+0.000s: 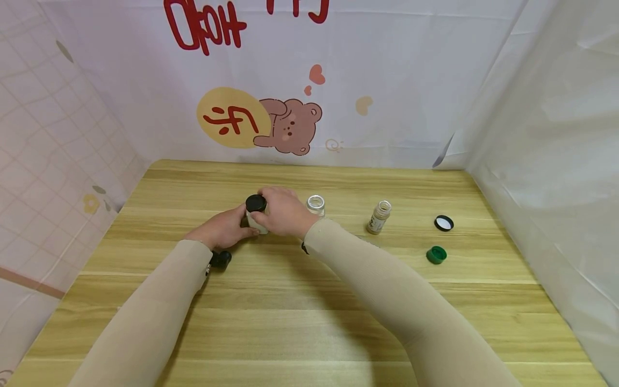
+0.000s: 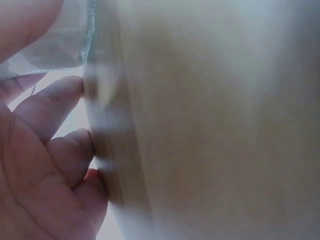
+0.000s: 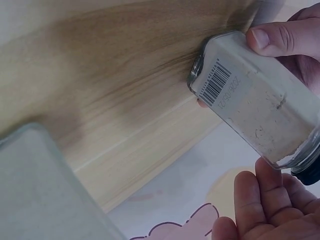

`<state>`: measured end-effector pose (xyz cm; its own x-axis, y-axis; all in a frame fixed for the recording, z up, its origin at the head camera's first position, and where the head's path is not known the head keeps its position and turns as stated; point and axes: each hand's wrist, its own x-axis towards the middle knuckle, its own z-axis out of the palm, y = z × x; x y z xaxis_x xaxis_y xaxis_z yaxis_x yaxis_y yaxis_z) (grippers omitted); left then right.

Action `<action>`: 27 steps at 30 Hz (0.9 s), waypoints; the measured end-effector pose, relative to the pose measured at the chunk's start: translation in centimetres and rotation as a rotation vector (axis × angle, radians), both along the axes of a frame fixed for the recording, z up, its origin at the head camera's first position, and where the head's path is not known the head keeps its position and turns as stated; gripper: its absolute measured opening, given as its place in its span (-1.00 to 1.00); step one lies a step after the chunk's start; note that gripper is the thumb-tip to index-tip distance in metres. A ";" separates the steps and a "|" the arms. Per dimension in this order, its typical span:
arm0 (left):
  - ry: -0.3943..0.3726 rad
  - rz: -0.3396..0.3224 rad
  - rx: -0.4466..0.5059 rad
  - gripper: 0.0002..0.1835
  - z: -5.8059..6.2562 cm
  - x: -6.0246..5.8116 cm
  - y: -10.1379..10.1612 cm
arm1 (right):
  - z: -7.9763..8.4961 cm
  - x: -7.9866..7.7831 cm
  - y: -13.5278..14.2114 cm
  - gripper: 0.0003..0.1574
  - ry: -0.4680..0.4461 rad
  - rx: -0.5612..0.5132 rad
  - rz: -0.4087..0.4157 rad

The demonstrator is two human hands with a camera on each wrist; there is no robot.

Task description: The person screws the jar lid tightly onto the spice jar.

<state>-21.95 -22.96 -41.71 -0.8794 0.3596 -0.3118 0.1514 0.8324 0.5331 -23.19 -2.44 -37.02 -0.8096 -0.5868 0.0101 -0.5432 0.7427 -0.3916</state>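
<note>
A square glass jar [image 3: 270, 107] of pale powder, with a barcode label on its side and a black lid [image 1: 256, 202], is between both hands. My left hand [image 1: 224, 228] grips its lower part, thumb on the glass; the left wrist view catches only the glass bottom corner [image 2: 60, 52] beside curled fingers. At the top, my right hand [image 1: 287, 211] holds the jar by its lid, its fingers behind and thumb in front. Right of that hand stands a lidless glass jar [image 1: 316, 203], partly covered by the right forearm.
A small lidless bottle [image 1: 379, 217] with a label stands farther right. Near the table's right side lie a black lid [image 1: 444, 223], white inside up, and a green cap [image 1: 437, 255]. A printed cloth [image 1: 387, 129] hangs along the back edge of the wooden table [image 1: 290, 338].
</note>
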 end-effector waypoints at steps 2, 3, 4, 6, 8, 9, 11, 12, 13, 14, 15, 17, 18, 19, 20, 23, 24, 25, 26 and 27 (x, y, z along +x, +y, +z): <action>0.001 0.000 -0.002 -0.09 0.0 0.0 0.0 | 0.0 0.0 0.0 -0.25 -0.004 0.001 0.006; 0.002 0.000 -0.005 -0.09 0.0 0.0 0.0 | 0.0 0.0 0.1 -0.22 -0.002 0.003 0.009; 0.005 -0.001 -0.006 -0.09 0.0 0.0 0.0 | 0.0 0.0 0.1 -0.20 0.000 0.006 0.013; 0.009 -0.003 -0.008 -0.08 0.0 0.0 -0.1 | 0.0 0.0 0.1 -0.23 0.011 0.013 0.021; 0.013 -0.005 -0.011 -0.07 0.0 0.0 -0.1 | -0.1 0.1 0.1 -0.29 0.022 0.017 0.024; 0.015 -0.007 -0.011 -0.07 0.0 0.0 -0.1 | -0.1 0.0 0.1 -0.32 0.026 0.016 0.024; 0.017 -0.010 -0.010 -0.07 -0.1 0.0 -0.1 | -0.1 0.0 0.1 -0.38 0.035 0.010 0.020; 0.018 -0.010 -0.009 -0.08 -0.1 0.0 -0.1 | -0.2 0.0 0.0 -0.41 0.036 0.004 0.018; 0.018 -0.011 -0.008 -0.09 -0.1 0.0 -0.1 | -0.2 0.0 0.0 -0.43 0.035 -0.005 0.015; 0.017 -0.011 -0.007 -0.09 -0.1 0.0 -0.1 | -0.2 0.0 0.0 -0.46 0.035 -0.012 0.013; 0.017 -0.011 -0.006 -0.10 0.0 0.0 -0.1 | -0.2 0.1 0.0 -0.48 0.033 -0.021 0.011; 0.014 -0.010 -0.003 -0.10 0.0 0.0 -0.1 | -0.2 0.1 0.0 -0.48 0.023 -0.034 0.008; 0.012 -0.007 -0.003 -0.10 0.0 0.0 0.0 | -0.2 0.1 0.0 -0.45 0.017 -0.039 0.006; 0.011 -0.007 -0.003 -0.10 0.0 0.0 0.0 | -0.2 0.1 0.0 -0.41 0.010 -0.042 0.004; 0.010 -0.006 -0.005 -0.09 0.0 0.0 0.0 | -0.2 0.2 0.0 -0.37 0.005 -0.042 0.003; 0.012 -0.006 -0.009 -0.08 0.1 0.1 0.0 | -0.1 0.2 0.0 -0.29 -0.004 -0.038 0.006; 0.013 -0.006 -0.010 -0.08 0.1 0.1 0.0 | -0.1 0.2 0.0 -0.29 -0.006 -0.036 0.006; 0.016 -0.007 -0.011 -0.08 0.1 0.1 0.0 | -0.1 0.3 0.0 -0.30 -0.008 -0.034 0.007; 0.018 -0.008 -0.011 -0.08 0.1 0.1 0.0 | -0.1 0.3 0.1 -0.32 -0.009 -0.032 0.008; 0.022 -0.010 -0.012 -0.09 0.1 0.1 0.0 | -0.1 0.3 0.1 -0.34 -0.010 -0.033 0.007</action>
